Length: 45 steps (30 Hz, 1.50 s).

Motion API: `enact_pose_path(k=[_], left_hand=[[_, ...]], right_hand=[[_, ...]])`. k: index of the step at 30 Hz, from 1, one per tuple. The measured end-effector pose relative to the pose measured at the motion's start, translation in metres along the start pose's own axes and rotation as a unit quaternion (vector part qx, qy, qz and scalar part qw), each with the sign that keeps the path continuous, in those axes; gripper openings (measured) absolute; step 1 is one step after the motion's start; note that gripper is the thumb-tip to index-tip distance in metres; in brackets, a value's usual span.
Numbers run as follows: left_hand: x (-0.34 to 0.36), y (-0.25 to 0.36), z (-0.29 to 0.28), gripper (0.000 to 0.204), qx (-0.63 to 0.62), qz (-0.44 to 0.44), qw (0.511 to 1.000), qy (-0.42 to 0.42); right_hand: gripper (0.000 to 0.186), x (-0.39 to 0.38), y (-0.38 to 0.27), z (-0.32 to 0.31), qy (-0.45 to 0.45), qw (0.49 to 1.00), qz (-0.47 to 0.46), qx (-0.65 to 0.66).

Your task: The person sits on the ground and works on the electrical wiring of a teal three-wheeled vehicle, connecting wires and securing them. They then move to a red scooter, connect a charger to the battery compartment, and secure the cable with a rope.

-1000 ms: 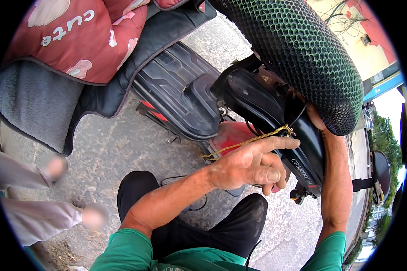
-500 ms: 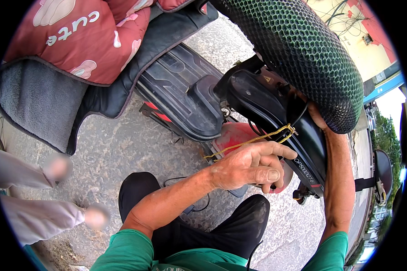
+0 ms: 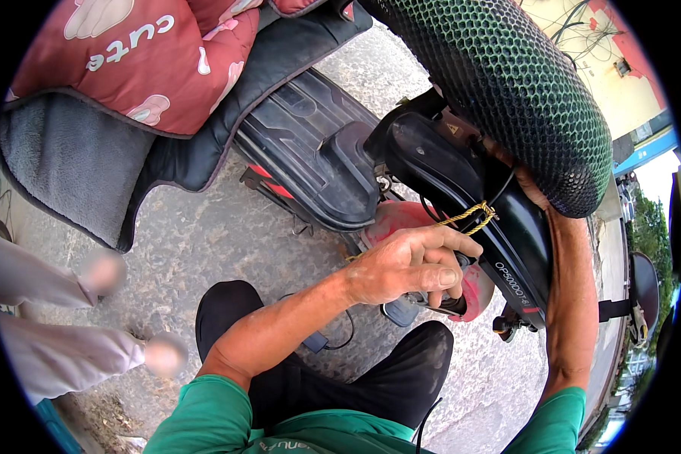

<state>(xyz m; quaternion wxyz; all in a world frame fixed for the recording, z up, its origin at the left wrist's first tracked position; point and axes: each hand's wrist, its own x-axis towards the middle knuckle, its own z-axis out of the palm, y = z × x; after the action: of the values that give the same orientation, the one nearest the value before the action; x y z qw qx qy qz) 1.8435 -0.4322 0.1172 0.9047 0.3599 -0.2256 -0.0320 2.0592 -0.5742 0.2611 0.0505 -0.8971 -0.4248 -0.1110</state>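
I am beside a black electric scooter. Its black side panel [image 3: 518,250] runs beneath a padded seat in a black and green mesh cover [image 3: 522,98]. My right hand [image 3: 533,191] reaches in under the seat's edge, and its fingers are hidden there. In front of the panel hovers my left hand [image 3: 412,265], index finger stretched out and the others loosely bent. I see nothing held in it. A yellow rope [image 3: 473,216] is looped by the panel, joined to a thin black cord, and passes behind my left hand. A faded red, rounded part [image 3: 480,291] shows below.
Left of the seat lies the scooter's ribbed footboard [image 3: 303,144]. A red padded cover [image 3: 159,68] with grey fleece lining hangs at upper left. Another person's trouser legs [image 3: 68,348] stand at lower left. A mirror [image 3: 643,284] is at far right.
My left hand has drawn back slightly to the left, away from the panel, uncovering more of the red part. My right hand stays under the seat. The view has shifted a little.
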Motion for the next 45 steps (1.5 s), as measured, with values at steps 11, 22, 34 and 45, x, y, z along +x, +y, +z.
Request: enact_pose_path(k=[11, 22, 34, 45], left_hand=[[-0.025, 0.023, -0.034, 0.056, 0.154, 0.033, 0.974, 0.163], [-0.019, 0.013, -0.010, 0.084, 0.259, 0.018, 0.956, 0.136], [-0.024, 0.036, 0.033, 0.084, 0.378, 0.010, 0.917, 0.125], [-0.027, 0.048, 0.055, 0.092, 0.369, 0.001, 0.927, 0.061]], right_hand=[[0.037, 0.001, -0.019, -0.012, -0.058, 0.996, -0.019, 0.064], [0.026, -0.003, -0.005, -0.003, -0.041, 0.996, -0.052, 0.063], [0.017, -0.006, -0.001, 0.003, 0.006, 0.992, -0.101, 0.077], [0.031, -0.010, 0.011, 0.005, 0.028, 0.990, -0.070, -0.119]])
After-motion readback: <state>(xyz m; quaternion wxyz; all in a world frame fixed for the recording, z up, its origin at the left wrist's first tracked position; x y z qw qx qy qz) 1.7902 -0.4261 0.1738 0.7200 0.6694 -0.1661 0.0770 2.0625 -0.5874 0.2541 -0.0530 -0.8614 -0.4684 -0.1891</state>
